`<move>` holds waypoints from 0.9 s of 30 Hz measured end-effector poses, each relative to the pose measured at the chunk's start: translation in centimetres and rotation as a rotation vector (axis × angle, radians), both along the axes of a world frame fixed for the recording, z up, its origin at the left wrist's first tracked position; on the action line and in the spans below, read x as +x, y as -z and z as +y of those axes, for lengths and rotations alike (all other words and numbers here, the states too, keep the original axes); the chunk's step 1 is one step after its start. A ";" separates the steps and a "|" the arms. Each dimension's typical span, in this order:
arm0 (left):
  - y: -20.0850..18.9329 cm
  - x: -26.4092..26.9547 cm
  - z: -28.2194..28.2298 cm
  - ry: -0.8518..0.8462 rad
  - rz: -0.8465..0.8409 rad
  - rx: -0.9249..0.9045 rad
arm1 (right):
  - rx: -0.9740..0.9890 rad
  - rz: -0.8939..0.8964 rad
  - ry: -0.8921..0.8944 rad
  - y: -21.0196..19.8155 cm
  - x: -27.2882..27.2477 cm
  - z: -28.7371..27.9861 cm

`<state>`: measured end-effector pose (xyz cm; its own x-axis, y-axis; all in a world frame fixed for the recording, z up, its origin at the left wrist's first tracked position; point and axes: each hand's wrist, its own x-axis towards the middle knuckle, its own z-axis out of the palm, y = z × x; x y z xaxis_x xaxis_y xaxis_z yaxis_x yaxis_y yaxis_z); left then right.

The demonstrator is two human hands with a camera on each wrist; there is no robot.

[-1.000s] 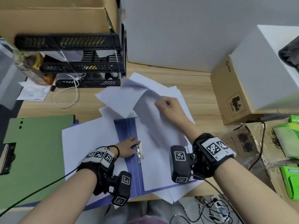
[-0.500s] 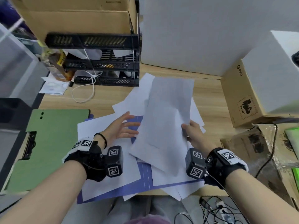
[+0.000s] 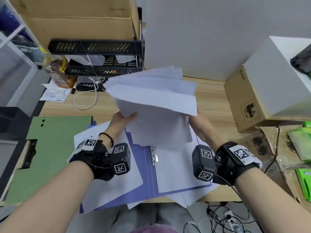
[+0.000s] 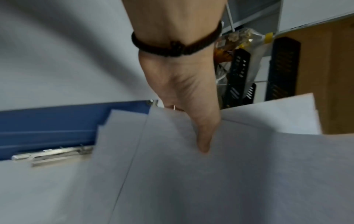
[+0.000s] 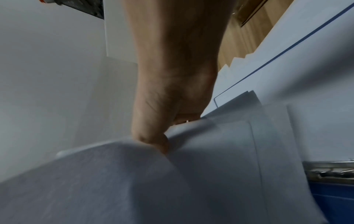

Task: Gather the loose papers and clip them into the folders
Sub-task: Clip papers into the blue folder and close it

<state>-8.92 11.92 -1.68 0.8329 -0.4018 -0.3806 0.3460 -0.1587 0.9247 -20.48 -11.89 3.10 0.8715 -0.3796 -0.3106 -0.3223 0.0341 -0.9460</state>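
Observation:
A loose stack of white papers (image 3: 156, 105) is held up above the desk between both hands. My left hand (image 3: 123, 117) grips its left edge, thumb on top (image 4: 203, 136). My right hand (image 3: 196, 118) grips the right edge, thumb pressed into the sheets (image 5: 153, 141); its fingers are hidden under the paper. Below lies an open blue folder (image 3: 144, 174) with a metal clip (image 3: 154, 156) along its spine and white sheets on both halves. A green folder (image 3: 48, 148) with a black clip lies to the left.
A black stacked paper tray (image 3: 101, 61) and a cardboard box stand at the back. A white cable (image 3: 87, 100) loops on the desk. A brown box (image 3: 249, 101) and green packets (image 3: 301, 145) crowd the right side. More sheets overhang the desk's front edge.
My left hand left the folder and took hold of the papers' left edge. Both hands have gathered the scattered sheets and lifted them off the desk as one stack.

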 end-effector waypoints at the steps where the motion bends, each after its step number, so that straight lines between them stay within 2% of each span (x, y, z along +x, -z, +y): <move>1: -0.8 0.2 -0.4 -0.033 -0.026 -0.037 | 0.013 -0.028 0.029 -0.4 0.2 -0.1; 6: -3.5 0.3 -2.1 0.007 -0.135 -0.132 | 0.051 -0.119 0.155 -1.6 0.1 -0.3; 8: -3.0 -0.1 -2.2 0.023 -0.154 -0.081 | 0.021 -0.095 0.133 -0.9 -0.8 -0.1; 13: -0.2 -2.1 -1.2 0.133 -0.081 0.085 | -0.016 0.078 0.108 2.0 -2.9 0.8; 18: -1.1 -2.4 -2.0 0.055 -0.095 0.046 | -0.057 0.026 0.077 0.5 -2.3 1.9; 23: -4.8 -1.2 -2.4 -0.018 -0.161 -0.111 | -0.026 -0.150 0.214 -2.4 -0.5 1.3; 25: -4.8 -1.3 -1.9 0.010 -0.182 -0.108 | -0.025 -0.140 0.238 -2.1 -0.6 1.2; 27: -3.6 -1.8 -1.1 0.028 -0.177 -0.040 | -0.037 -0.051 0.241 -1.0 -1.5 1.6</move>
<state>-10.74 10.85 1.93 0.8736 -0.4377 -0.2128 0.1735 -0.1284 0.9764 -21.98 -10.30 4.08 0.7689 -0.5883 -0.2503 -0.2605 0.0692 -0.9630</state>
